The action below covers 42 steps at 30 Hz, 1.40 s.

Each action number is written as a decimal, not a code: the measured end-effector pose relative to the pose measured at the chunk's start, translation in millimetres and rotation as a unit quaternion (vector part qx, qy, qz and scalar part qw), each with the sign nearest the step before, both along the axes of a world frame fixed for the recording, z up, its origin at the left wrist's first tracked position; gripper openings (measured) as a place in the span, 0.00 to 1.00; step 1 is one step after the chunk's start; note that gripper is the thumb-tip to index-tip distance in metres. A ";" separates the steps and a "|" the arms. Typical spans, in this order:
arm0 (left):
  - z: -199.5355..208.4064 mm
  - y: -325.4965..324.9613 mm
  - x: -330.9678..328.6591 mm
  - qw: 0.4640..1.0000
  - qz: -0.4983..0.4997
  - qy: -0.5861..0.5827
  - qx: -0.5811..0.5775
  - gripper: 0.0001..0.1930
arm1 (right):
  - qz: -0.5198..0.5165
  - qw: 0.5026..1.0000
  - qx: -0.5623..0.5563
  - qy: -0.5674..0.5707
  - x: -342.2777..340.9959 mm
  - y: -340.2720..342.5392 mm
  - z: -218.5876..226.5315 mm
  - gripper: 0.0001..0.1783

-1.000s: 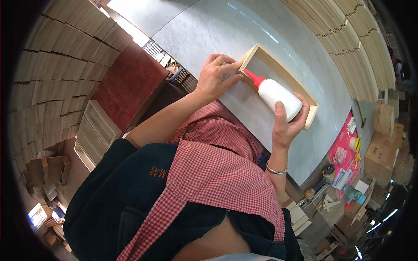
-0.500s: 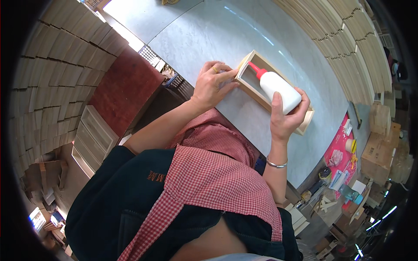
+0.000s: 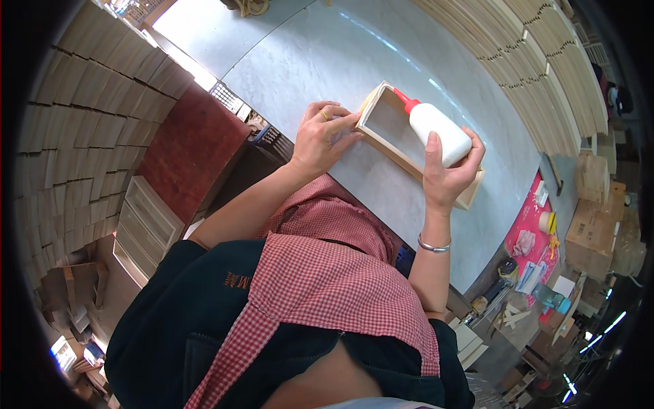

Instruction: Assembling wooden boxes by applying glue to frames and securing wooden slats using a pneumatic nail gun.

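Note:
A rectangular wooden frame point(image 3: 394, 157) with open middle rests on the pale grey tabletop point(image 3: 293, 75). My left hand point(image 3: 323, 138) pinches the frame's near-left corner between thumb and fingers. In my right hand point(image 3: 451, 169) is a white glue bottle point(image 3: 439, 133) with a red pointed nozzle. The bottle is tilted over the frame, its tip close to the inner side of the far-left end. The bottle and my right hand cover part of the frame's right side.
Long wooden strips point(image 3: 507, 51) are stacked at the far right; short wooden pieces point(image 3: 88, 136) form a tall stack at left. A dark red board point(image 3: 194, 146) lies beside the table. Plastic baskets point(image 3: 272, 142) stand by its edge. A clear bottle point(image 3: 550, 298) and tape roll point(image 3: 547, 222) lie at right.
The frame's left end and my left hand have shifted slightly left in view. The glue bottle's nozzle has moved away from the end piece, a little to the right.

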State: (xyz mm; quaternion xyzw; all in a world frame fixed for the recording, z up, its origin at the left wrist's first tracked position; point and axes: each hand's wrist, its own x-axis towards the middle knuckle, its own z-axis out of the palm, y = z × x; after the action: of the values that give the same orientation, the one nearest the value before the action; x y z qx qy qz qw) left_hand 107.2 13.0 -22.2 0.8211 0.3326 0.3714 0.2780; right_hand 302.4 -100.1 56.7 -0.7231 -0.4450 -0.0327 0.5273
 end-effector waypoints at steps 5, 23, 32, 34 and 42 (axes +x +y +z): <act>-1.0 1.1 -0.7 1.000 -0.004 -0.018 0.002 0.17 | -0.032 0.999 -0.018 -0.033 9.0 -19.0 2.0 0.30; 1.4 1.3 0.1 1.000 0.006 0.006 0.010 0.17 | -0.160 0.985 -0.022 -0.066 46.6 -105.8 8.0 0.29; 2.5 1.9 -0.2 1.000 -0.003 0.012 0.003 0.17 | -0.234 0.968 -0.042 -0.083 64.1 -148.2 7.4 0.28; 2.5 1.9 -0.2 1.000 -0.001 0.011 0.001 0.17 | -0.246 0.963 -0.049 -0.096 66.9 -154.5 6.1 0.28; 3.1 0.6 0.4 1.000 0.003 0.020 -0.004 0.17 | -0.265 0.961 -0.030 -0.075 68.1 -165.9 7.3 0.27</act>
State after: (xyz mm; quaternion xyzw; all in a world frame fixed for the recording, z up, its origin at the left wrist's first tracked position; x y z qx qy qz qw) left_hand 107.6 13.7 -19.1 0.8261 0.3426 0.3540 0.2736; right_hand 370.5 -266.0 64.1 -0.8260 -0.2767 -0.2115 0.4432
